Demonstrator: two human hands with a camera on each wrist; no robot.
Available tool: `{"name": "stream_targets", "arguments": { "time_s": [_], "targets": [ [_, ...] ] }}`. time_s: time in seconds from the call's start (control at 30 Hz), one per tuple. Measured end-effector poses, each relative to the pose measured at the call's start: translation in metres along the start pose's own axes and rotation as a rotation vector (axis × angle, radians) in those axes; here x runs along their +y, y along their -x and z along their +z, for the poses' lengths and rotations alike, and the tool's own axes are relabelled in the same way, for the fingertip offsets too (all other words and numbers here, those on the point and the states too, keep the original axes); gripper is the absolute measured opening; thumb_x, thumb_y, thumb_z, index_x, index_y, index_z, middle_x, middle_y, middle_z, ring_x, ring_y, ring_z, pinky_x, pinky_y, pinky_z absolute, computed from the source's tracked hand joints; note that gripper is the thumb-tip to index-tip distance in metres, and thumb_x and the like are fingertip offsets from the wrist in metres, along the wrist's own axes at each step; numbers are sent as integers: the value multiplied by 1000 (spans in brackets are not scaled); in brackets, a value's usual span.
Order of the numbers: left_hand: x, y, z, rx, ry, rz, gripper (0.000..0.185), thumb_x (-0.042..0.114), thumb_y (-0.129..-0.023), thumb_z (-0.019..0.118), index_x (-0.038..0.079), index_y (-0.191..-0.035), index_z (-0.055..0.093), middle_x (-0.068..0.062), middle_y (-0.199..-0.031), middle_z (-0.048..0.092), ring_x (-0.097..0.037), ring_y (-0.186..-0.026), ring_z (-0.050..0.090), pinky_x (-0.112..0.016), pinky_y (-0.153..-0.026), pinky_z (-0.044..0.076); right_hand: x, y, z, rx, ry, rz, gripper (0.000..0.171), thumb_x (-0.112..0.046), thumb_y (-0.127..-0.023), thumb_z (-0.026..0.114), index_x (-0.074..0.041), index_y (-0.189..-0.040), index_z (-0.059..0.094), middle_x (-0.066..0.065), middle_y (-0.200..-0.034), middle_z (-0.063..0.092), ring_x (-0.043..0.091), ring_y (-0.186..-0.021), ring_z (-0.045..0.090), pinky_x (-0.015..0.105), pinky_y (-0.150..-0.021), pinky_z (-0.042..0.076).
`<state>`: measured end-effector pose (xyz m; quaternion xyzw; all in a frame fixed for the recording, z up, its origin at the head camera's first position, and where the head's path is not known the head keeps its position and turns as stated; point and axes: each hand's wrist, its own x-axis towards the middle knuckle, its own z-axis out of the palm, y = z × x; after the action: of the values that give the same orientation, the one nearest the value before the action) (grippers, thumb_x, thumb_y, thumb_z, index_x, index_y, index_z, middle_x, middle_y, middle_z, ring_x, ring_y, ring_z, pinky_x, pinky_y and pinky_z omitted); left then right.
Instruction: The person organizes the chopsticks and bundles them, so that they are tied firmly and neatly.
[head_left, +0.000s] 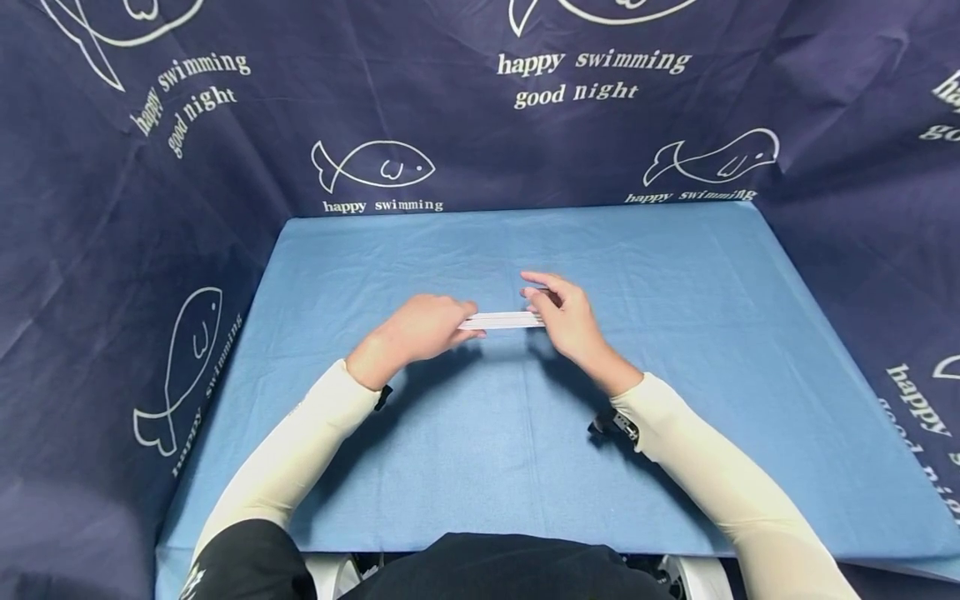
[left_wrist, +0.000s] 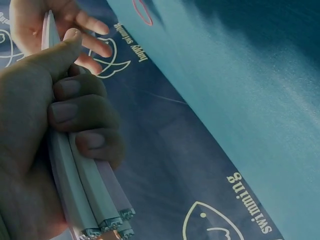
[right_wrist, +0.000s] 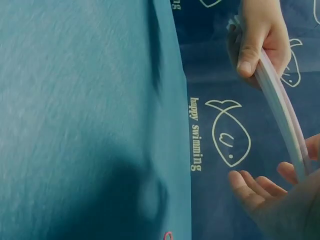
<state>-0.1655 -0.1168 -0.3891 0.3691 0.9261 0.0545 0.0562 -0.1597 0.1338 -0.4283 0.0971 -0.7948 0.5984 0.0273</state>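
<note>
At frame centre of the head view, my left hand (head_left: 420,329) grips a bundle of pale strips (head_left: 501,320), fingers and thumb curled round one end; the left wrist view shows several strips stacked side by side. My right hand (head_left: 564,315) meets the bundle's other end with fingers spread and relaxed, palm against the tips. The bundle lies level above the blue tablecloth (head_left: 675,350). Dark fish-print fabric (head_left: 375,100) fills the upper frame.
</note>
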Motion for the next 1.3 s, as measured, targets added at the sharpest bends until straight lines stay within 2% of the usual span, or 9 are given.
{"name": "stream_targets", "arguments": {
  "time_s": [0.07,0.27,0.33,0.43,0.53,0.6,0.77,1.0,1.3],
  "targets": [
    [1,-1,-1,6,-7,-1,30,44,-104,64,14,-96,64,2,-73,61,-19,-61,55,-42,-61,51,-2,0,0,-12,-30,25,36,-20,-108,56,-4,-137,69,28,-125,73,14,-89,76,21,-78,61],
    [6,-6,-3,6,-45,-12,30,42,-105,64,14,-95,65,1,-72,61,-21,-62,57,-44,-63,53,-8,-2,2,-22,-97,42,46,-31,-111,46,1,-135,68,29,-137,67,48,-116,71,22,-80,61],
    [7,-6,-4,0,-60,-10,28,39,-105,63,13,-96,66,0,-72,62,-21,-63,59,-44,-63,54,-10,-2,4,-37,-90,55,47,-32,-112,44,2,-134,69,27,-136,68,44,-112,74,26,-78,62],
    [10,-6,-4,4,-79,0,23,33,-105,63,12,-97,67,-1,-74,63,-21,-64,60,-44,-64,55,-11,-3,6,-72,-52,102,49,-38,-112,43,-2,-128,72,26,-108,77,30,-75,78,32,-58,60],
    [11,-8,-4,22,-101,1,18,27,-104,63,12,-94,66,0,-74,64,-21,-64,60,-44,-65,56,-13,-3,6,-97,12,141,45,-38,-111,47,-5,-119,76,13,-68,68,16,-44,57,33,-42,48],
    [13,-9,-4,33,-116,-4,16,25,-103,63,12,-93,65,-1,-74,64,-21,-64,61,-44,-65,56,-13,-4,6,-95,103,136,41,-36,-111,50,-6,-116,78,2,-53,54,10,-41,47,28,-40,38],
    [19,-14,-6,48,-154,-21,14,24,-102,65,12,-94,66,-2,-76,67,-22,-65,63,-44,-66,57,-12,-5,6,-58,182,91,33,-27,-109,55,-4,-115,79,-9,-50,47,8,-44,41,25,-44,32],
    [31,-24,0,35,-122,43,18,28,-105,63,10,-103,68,-3,-83,70,-21,-69,66,-43,-69,58,-15,-1,8,-58,173,65,26,-21,-105,62,-6,-113,81,-8,-54,51,3,-45,41,23,-44,33],
    [14,-11,-9,-13,-66,-57,20,29,-95,68,12,-105,66,-2,-83,69,-23,-75,67,-47,-70,58,-10,-3,-2,-26,177,15,26,-20,-105,63,-5,-116,81,-9,-53,48,2,-47,39,23,-50,36]
  ]
}}
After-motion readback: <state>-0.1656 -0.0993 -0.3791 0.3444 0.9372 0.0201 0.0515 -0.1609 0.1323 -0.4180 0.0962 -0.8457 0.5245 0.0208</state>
